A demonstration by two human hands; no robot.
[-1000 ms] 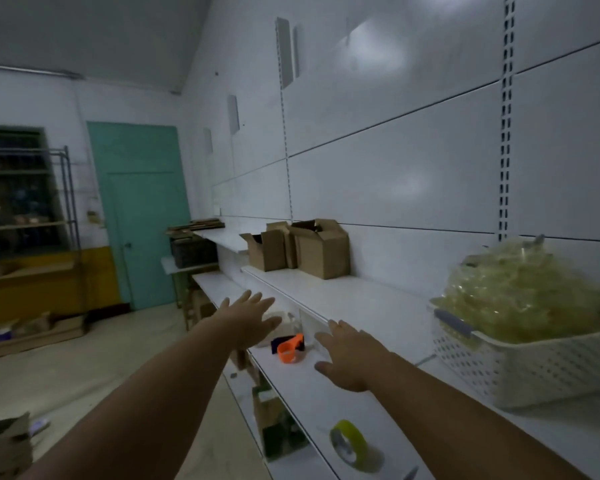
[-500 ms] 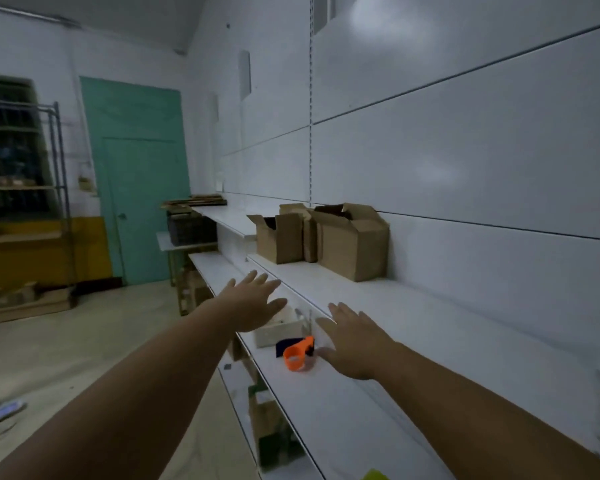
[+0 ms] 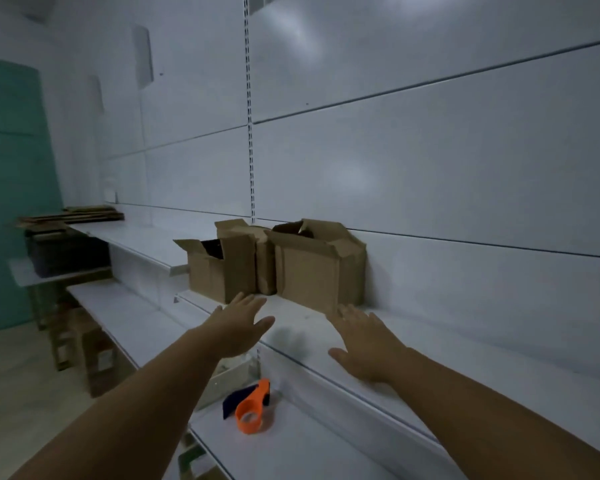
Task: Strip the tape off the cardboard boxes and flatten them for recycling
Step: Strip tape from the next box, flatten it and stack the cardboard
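Boxes point(image 3: 281, 261) were plain matt brown cardboard, a bit creased at the flaps. The shelf point(image 3: 305, 317) and wall panels point(image 3: 430, 168) looked like smooth white painted metal with a soft sheen. Tape dispenser point(image 3: 252, 408) was glossy orange plastic.

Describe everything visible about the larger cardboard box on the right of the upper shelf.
The larger cardboard box is plain brown corrugated card, creased and a little worn. It stands upright on the white upper shelf, its back apparently against the wall panel. Its top flaps are open and splayed, showing a dark interior. No tape can be made out in this dim view. On its left side it appears to press against a narrower box. The right hand, open, reaches toward its base without touching it.
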